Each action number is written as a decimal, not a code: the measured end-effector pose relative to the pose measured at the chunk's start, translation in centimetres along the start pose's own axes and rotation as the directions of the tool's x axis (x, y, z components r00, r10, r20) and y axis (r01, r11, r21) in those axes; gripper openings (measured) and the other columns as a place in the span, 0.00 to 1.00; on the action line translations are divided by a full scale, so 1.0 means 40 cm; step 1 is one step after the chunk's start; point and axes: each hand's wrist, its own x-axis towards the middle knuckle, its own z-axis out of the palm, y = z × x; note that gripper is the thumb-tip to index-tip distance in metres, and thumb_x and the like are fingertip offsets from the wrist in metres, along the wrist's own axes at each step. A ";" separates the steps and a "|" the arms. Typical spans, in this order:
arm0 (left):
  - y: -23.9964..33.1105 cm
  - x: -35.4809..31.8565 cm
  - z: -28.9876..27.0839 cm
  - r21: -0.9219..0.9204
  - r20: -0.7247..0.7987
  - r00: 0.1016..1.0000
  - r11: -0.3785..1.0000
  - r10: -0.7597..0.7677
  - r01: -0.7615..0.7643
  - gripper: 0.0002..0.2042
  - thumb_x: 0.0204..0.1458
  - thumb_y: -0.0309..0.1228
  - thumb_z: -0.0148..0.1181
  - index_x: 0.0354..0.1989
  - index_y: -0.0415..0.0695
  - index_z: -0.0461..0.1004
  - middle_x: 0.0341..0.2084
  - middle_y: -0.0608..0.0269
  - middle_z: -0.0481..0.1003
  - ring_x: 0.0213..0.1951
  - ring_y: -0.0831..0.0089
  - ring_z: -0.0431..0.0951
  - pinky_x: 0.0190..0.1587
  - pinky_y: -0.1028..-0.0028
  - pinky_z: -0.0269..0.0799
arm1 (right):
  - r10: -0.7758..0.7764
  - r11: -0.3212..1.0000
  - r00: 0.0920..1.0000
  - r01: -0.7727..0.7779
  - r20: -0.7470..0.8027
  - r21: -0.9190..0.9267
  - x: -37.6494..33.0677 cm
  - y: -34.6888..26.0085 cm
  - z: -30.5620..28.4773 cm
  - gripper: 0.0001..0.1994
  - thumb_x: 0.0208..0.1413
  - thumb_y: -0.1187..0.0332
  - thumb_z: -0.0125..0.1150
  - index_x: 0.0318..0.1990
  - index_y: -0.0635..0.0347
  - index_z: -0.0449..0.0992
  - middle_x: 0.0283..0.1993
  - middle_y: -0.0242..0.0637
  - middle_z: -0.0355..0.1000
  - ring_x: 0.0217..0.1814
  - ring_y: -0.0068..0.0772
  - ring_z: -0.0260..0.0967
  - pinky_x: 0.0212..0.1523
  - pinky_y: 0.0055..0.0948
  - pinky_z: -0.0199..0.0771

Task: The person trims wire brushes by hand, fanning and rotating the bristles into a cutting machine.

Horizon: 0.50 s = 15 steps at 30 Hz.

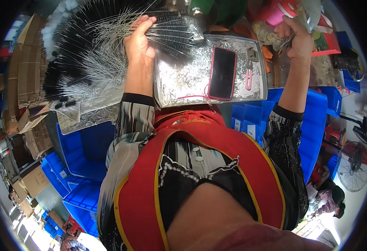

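My left hand (140, 42) is closed around a bundle of thin wire brushes (171, 31); their looped wire ends stick out to the left and their dark bristles to the right. Beside and beneath it lies a big heap of similar wire brushes (95, 62), with black bristle ends at the far left. Over at the right, my right hand (297, 41) has its fingers curled in, next to a tan, tangled-looking bundle (271, 37). What its fingers hold is partly hidden and cannot be made out.
Between my hands sits a shallow tray (264, 79) strewn with short wire bits. In it are a phone (222, 73) with a red case and a pink cutter (249, 78). Blue bins (83, 146) stand below the bench; cardboard boxes (28, 67) are at left, a fan (354, 167) at right.
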 end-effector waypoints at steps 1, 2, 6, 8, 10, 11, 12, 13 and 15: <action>0.000 0.000 -0.001 -0.012 -0.019 1.000 1.000 -0.005 0.004 0.12 0.34 0.14 0.56 0.32 0.31 0.69 0.27 0.51 0.73 0.31 0.65 0.74 0.37 0.74 0.70 | -0.008 1.000 1.000 0.008 0.018 -0.001 0.003 0.002 -0.001 0.15 0.46 0.70 0.51 0.11 0.61 0.59 0.14 0.35 0.57 0.23 0.32 0.59 0.32 0.28 0.61; 0.001 -0.001 -0.001 -0.012 -0.019 1.000 1.000 -0.006 0.006 0.12 0.34 0.14 0.56 0.32 0.31 0.69 0.27 0.51 0.73 0.31 0.65 0.74 0.37 0.74 0.70 | -0.016 1.000 0.999 0.016 0.037 -0.002 0.005 0.003 -0.002 0.15 0.46 0.70 0.51 0.11 0.61 0.59 0.13 0.35 0.56 0.23 0.32 0.59 0.32 0.28 0.61; 0.000 0.003 0.002 0.012 -0.022 1.000 1.000 0.000 0.000 0.12 0.34 0.14 0.55 0.32 0.31 0.68 0.27 0.50 0.73 0.31 0.64 0.74 0.38 0.73 0.70 | 0.001 1.000 0.999 -0.001 0.053 -0.003 0.013 -0.019 -0.008 0.15 0.45 0.70 0.51 0.11 0.61 0.59 0.13 0.34 0.55 0.22 0.31 0.58 0.31 0.28 0.61; 0.000 0.005 0.002 0.010 -0.020 1.000 1.000 -0.001 0.001 0.12 0.34 0.14 0.55 0.32 0.31 0.68 0.27 0.50 0.73 0.31 0.64 0.74 0.37 0.72 0.70 | -0.010 1.000 1.000 0.010 -0.003 0.015 0.008 -0.042 0.001 0.13 0.44 0.72 0.52 0.12 0.61 0.61 0.13 0.34 0.55 0.18 0.30 0.57 0.27 0.27 0.61; 0.002 0.004 0.000 0.024 -0.024 0.999 0.999 -0.029 0.029 0.15 0.36 0.15 0.57 0.36 0.31 0.68 0.30 0.51 0.73 0.33 0.66 0.74 0.38 0.74 0.71 | -0.069 0.994 0.997 0.072 -0.041 0.078 -0.008 -0.040 0.027 0.11 0.43 0.74 0.53 0.13 0.62 0.62 0.13 0.33 0.54 0.17 0.29 0.56 0.25 0.28 0.61; 0.002 0.005 0.000 0.024 -0.023 0.999 0.999 -0.029 0.029 0.15 0.36 0.15 0.57 0.36 0.31 0.68 0.30 0.51 0.73 0.33 0.66 0.74 0.38 0.74 0.71 | -0.125 0.981 0.989 0.135 -0.082 0.139 -0.014 -0.034 0.035 0.10 0.43 0.75 0.53 0.14 0.63 0.63 0.13 0.33 0.54 0.15 0.28 0.55 0.23 0.28 0.60; 0.002 0.005 0.008 0.014 -0.002 0.999 0.999 -0.042 0.042 0.15 0.36 0.14 0.57 0.36 0.31 0.67 0.31 0.50 0.73 0.33 0.66 0.74 0.38 0.73 0.71 | -0.296 0.955 0.948 0.296 -0.116 -0.016 -0.025 -0.003 0.028 0.06 0.41 0.77 0.54 0.17 0.66 0.65 0.12 0.33 0.54 0.14 0.28 0.54 0.22 0.28 0.62; 0.002 0.004 0.013 0.006 0.014 0.999 0.999 -0.050 0.050 0.16 0.36 0.14 0.56 0.37 0.30 0.67 0.31 0.49 0.73 0.33 0.65 0.74 0.38 0.73 0.71 | -0.380 0.921 0.907 0.390 -0.182 0.024 -0.028 0.039 0.041 0.05 0.41 0.77 0.54 0.19 0.68 0.66 0.12 0.33 0.54 0.14 0.28 0.55 0.23 0.30 0.64; 0.005 0.008 -0.007 -0.030 0.050 0.999 0.999 -0.016 0.017 0.15 0.35 0.13 0.54 0.36 0.29 0.66 0.30 0.46 0.72 0.30 0.62 0.74 0.36 0.72 0.72 | -0.472 0.866 0.879 0.476 -0.062 0.151 -0.008 0.131 0.055 0.06 0.39 0.76 0.55 0.16 0.67 0.67 0.10 0.37 0.59 0.13 0.30 0.60 0.22 0.30 0.66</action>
